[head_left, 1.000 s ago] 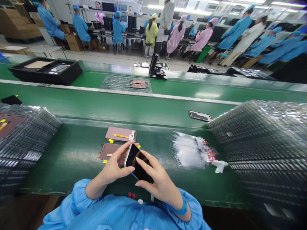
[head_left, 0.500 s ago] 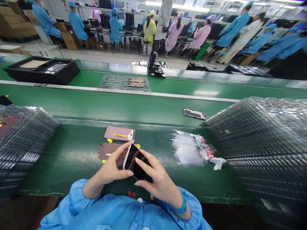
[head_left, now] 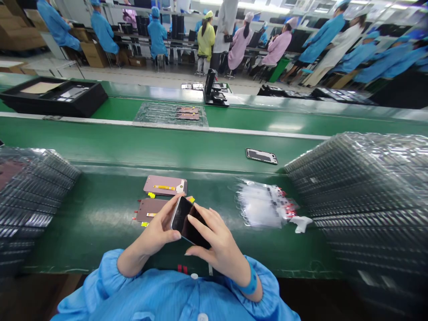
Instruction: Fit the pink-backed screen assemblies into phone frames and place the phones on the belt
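A dark phone screen panel (head_left: 186,225) is held tilted above the green bench (head_left: 100,223) in front of me. My left hand (head_left: 159,232) grips its left edge with thumb and curled fingers. My right hand (head_left: 214,245) wraps the panel's lower right side, its fingers lying across the glass. Just beyond the hands lie two pinkish panels with yellow tabs, one (head_left: 165,185) farther and one (head_left: 150,210) nearer, partly hidden by my left hand.
Stacks of clear plastic trays stand at the left (head_left: 30,196) and right (head_left: 361,200). A pile of clear films with red tabs (head_left: 264,207) lies right of the hands. One phone panel (head_left: 261,156) rides the conveyor. Black trays (head_left: 53,96) and seated workers are beyond.
The panel on the conveyor has drifted left. Both hands keep the dark panel, shifting it slightly up and away; my right fingers have slid a little across the glass.
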### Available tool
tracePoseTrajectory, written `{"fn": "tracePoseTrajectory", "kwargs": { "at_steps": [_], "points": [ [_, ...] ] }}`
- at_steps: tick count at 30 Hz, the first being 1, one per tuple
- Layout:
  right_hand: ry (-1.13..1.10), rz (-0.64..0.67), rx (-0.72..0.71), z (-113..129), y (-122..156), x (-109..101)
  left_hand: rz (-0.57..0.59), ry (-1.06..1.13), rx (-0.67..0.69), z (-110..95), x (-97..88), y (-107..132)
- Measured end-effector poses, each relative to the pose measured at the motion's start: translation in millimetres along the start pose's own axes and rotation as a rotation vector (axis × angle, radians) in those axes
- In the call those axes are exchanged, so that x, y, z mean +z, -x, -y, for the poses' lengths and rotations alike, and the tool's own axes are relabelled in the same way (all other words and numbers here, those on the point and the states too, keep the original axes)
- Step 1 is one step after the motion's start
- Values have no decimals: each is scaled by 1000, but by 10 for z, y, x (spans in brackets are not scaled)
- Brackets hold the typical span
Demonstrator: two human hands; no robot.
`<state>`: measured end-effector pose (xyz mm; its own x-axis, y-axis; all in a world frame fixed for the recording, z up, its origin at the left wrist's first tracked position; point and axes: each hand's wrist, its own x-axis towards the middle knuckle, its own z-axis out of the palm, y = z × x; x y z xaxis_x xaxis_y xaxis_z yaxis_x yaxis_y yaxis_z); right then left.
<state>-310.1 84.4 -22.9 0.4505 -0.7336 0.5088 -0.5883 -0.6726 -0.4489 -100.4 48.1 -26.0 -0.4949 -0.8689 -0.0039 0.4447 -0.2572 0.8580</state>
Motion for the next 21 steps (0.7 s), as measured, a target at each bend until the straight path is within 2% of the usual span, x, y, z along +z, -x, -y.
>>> {"fn": "tracePoseTrajectory", "kwargs": {
  "at_steps": [3, 6, 9, 12, 15, 19, 21],
  "points": [
    [-77, -37, 55, -10, -9, -1, -112, 119, -109, -66, 6, -56],
    [-343, -52, 265, -62, -8, -27, -251, 138, -173, -218, -43, -147],
    [-649, 68, 553, -125, -6, -52, -306, 82, -218, -367, -118, -226],
    [-1014, 209, 684, -153, -6, -42, -325, 46, -251, -419, -154, -272],
    [-1157, 146, 723, -150, -3, -2, -271, 34, -240, -352, -124, -287],
    [-1082, -37, 755, -173, 4, 55, -82, 6, -253, -196, -29, -235],
    [-1065, -116, 774, -206, 16, 79, -39, -94, -276, -145, 14, -182]
  ]
}}
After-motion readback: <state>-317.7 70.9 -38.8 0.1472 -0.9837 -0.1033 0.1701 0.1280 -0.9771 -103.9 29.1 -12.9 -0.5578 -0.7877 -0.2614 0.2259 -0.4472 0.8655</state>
